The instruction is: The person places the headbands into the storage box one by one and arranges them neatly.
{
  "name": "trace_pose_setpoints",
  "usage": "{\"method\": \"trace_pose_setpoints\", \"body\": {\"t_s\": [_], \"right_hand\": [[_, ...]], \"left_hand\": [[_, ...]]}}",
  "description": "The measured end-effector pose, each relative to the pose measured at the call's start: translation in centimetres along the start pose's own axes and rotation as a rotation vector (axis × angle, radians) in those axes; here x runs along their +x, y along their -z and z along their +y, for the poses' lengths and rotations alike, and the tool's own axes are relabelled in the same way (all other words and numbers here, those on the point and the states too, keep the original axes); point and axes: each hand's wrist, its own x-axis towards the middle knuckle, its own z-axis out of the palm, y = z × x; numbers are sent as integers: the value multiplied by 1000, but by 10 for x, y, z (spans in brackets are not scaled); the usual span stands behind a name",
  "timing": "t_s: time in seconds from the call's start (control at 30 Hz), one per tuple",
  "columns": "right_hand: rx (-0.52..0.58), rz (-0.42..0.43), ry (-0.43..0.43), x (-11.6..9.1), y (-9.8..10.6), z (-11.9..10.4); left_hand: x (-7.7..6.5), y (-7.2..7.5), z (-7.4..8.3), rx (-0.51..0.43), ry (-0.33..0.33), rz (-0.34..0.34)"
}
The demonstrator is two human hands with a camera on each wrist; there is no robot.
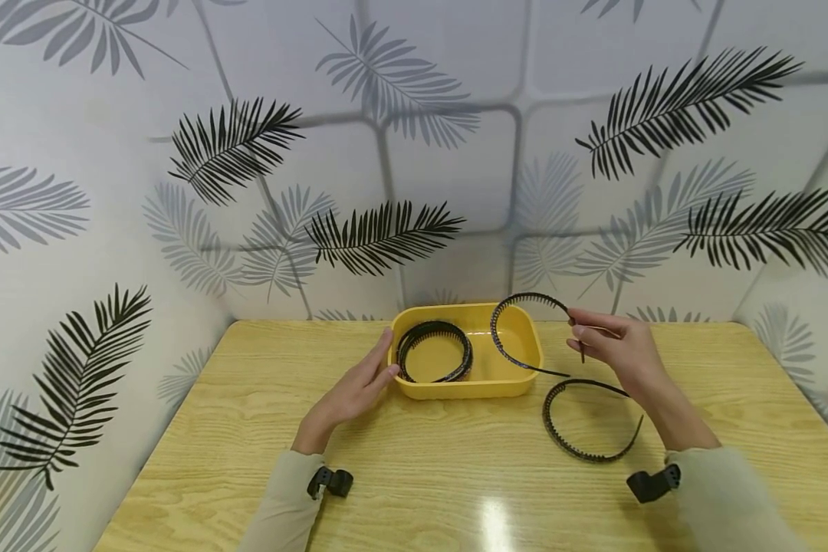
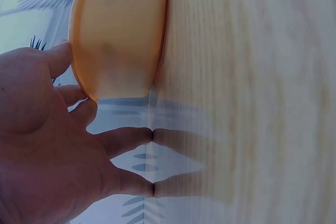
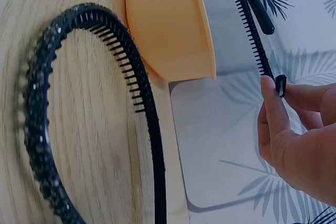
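A yellow plastic container (image 1: pixel 469 389) with rounded corners stands on the table. My left hand (image 1: pixel 352 387) holds its left end, thumb and fingertips at the rim; in the left wrist view two lower fingers (image 2: pixel 128 140) reach down to the tabletop. Inside the container's left part lie several black toothed headbands (image 1: pixel 433 326), overlapping. Raised over the container's right end is another black headband (image 1: pixel 494 330). My right hand (image 1: pixel 617 349) pinches it near one tip between thumb and fingers. A black headband (image 1: pixel 552 429) with a glittery, beaded outer side lies on the table below my right hand.
The wooden table (image 1: pixel 414 468) meets a wall (image 1: pixel 448 176) with a leaf pattern right behind the container. A small black camera (image 1: pixel 331 481) is strapped to the left wrist, and a similar camera (image 1: pixel 652 484) to the right.
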Motion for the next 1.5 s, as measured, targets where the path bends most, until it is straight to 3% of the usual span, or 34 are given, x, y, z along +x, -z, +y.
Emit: {"method": "trace_pose_setpoints", "body": {"t_s": [0.7,1.0,1.5], "right_hand": [[25,-5,-33,15,-57,8],[35,4,-71,25,-79,22],[16,10,-78,36,-101,37]], "left_hand": [[-2,2,1,-1,-1,-10],[-2,2,1,-6,6,-11],[-1,1,0,1,6,-9]]}}
